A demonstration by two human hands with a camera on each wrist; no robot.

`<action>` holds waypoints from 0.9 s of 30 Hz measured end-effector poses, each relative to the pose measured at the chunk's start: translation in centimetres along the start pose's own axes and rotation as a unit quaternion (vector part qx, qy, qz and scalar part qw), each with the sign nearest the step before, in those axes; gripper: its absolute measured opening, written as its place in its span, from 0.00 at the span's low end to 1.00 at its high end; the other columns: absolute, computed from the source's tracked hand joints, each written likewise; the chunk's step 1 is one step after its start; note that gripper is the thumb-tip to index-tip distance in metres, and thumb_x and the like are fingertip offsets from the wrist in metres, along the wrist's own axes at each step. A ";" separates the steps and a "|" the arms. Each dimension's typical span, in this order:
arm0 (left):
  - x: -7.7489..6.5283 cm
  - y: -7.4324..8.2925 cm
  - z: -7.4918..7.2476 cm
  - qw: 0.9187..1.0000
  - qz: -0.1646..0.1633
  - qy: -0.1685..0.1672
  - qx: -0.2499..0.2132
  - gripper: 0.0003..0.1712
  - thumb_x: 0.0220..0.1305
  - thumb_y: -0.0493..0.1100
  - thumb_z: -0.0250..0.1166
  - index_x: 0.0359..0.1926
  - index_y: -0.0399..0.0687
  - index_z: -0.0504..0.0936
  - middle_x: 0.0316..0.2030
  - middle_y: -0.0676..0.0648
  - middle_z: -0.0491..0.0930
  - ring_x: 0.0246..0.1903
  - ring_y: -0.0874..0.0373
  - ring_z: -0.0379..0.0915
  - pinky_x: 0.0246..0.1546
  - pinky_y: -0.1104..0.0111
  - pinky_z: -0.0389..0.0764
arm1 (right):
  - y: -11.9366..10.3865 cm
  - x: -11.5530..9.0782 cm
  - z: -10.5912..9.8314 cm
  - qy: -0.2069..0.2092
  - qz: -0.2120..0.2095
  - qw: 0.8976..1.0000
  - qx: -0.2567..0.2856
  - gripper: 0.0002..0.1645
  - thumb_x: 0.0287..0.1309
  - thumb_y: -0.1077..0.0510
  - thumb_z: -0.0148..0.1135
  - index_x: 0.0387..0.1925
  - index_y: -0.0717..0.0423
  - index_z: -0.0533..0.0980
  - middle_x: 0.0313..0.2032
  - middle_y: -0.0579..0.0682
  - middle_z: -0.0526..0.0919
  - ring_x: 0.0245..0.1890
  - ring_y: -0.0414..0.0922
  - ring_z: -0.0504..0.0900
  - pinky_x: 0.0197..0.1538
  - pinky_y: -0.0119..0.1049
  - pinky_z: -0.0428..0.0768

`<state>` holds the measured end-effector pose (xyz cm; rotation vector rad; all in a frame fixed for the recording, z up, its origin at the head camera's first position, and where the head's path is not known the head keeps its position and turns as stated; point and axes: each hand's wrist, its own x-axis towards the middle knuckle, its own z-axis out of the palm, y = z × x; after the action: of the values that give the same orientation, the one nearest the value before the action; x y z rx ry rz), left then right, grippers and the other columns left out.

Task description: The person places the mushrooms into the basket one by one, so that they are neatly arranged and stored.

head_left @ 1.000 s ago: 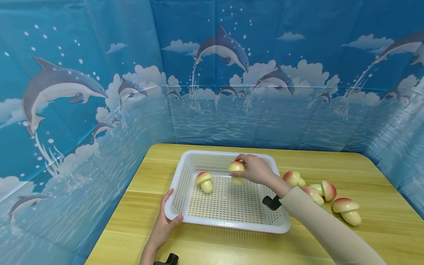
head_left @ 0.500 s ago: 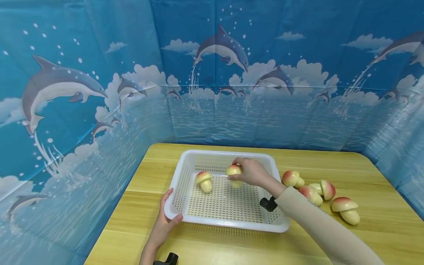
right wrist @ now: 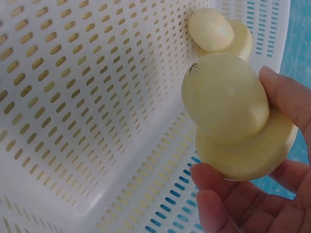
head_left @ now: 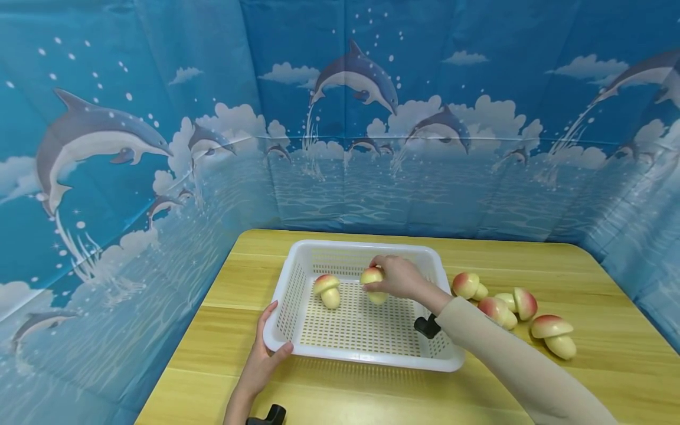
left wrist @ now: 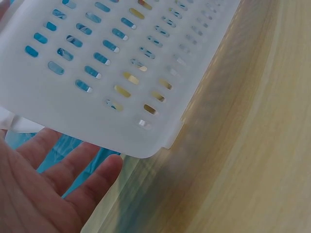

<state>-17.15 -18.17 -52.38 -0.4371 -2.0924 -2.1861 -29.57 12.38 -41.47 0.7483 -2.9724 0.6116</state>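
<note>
A white perforated plastic basket [head_left: 361,358] sits on the wooden table. My left hand [head_left: 260,360] holds its near left corner, thumb along the front rim and fingers against the left side. In the left wrist view, fingers [left wrist: 92,184] spread beside the basket's outer wall. Inside the basket, my right hand [head_left: 401,277] grips a toy mushroom [head_left: 378,295] by its red-and-yellow cap. The right wrist view shows its pale stem [right wrist: 223,97] facing the camera, thumb on one side of the cap and fingers on the other. Another toy mushroom [head_left: 329,292] lies in the basket's left half.
Several more toy mushrooms lie on the table right of the basket, among them one beside the rim [head_left: 467,285] and one farthest right [head_left: 555,336]. The yellow wood-grain table [head_left: 212,330] ends at a dolphin-print curtain [head_left: 425,195] behind and at the sides.
My right hand has moved slightly left and down into the basket with the toy mushroom, bringing it closer to the basket's floor. The left hand has stayed at the corner.
</note>
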 end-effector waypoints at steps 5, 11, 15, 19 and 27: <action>0.0 0.0 0.0 1.000 0.001 -0.001 -0.002 0.48 0.59 0.31 0.61 0.73 0.59 0.46 0.69 0.36 0.52 0.61 0.36 0.58 0.52 0.64 0.71 | 0.0 0.4 0.4 -0.013 0.005 1.000 0.003 0.28 0.47 0.42 0.72 0.46 0.54 0.78 0.33 0.46 0.80 0.28 0.42 0.74 0.28 0.37 0.72; 0.0 0.0 -0.1 1.000 -0.001 -0.005 -0.005 0.48 0.59 0.31 0.61 0.73 0.59 0.46 0.69 0.35 0.51 0.61 0.35 0.58 0.52 0.60 0.72 | 0.1 0.7 1.0 -0.027 0.003 1.000 -0.002 0.29 0.46 0.43 0.72 0.46 0.55 0.78 0.34 0.47 0.80 0.28 0.42 0.74 0.28 0.36 0.72; 0.0 -0.1 -0.1 1.000 0.000 -0.007 -0.006 0.48 0.59 0.31 0.60 0.73 0.59 0.45 0.69 0.35 0.51 0.61 0.34 0.58 0.52 0.59 0.72 | 0.0 0.8 1.2 -0.040 0.007 0.999 -0.011 0.30 0.46 0.41 0.72 0.47 0.54 0.77 0.35 0.47 0.80 0.29 0.42 0.75 0.29 0.37 0.73; 0.0 -0.2 -0.1 1.000 0.001 -0.008 -0.006 0.48 0.59 0.31 0.60 0.73 0.59 0.45 0.69 0.35 0.51 0.61 0.34 0.58 0.53 0.59 0.71 | 0.0 1.0 1.5 -0.052 0.013 0.998 -0.017 0.31 0.46 0.40 0.71 0.47 0.54 0.77 0.35 0.46 0.80 0.29 0.42 0.75 0.30 0.38 0.73; 0.0 -0.2 -0.1 1.000 0.000 -0.008 -0.006 0.48 0.59 0.30 0.60 0.73 0.59 0.45 0.69 0.35 0.50 0.62 0.34 0.57 0.53 0.60 0.71 | 0.2 1.5 2.0 -0.067 0.020 0.997 -0.024 0.31 0.46 0.39 0.71 0.46 0.54 0.77 0.34 0.46 0.80 0.29 0.42 0.74 0.30 0.38 0.73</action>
<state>-17.22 -18.26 -52.57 -0.4580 -2.0871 -2.2042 -30.80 11.14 -43.27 0.7570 -3.1192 0.5105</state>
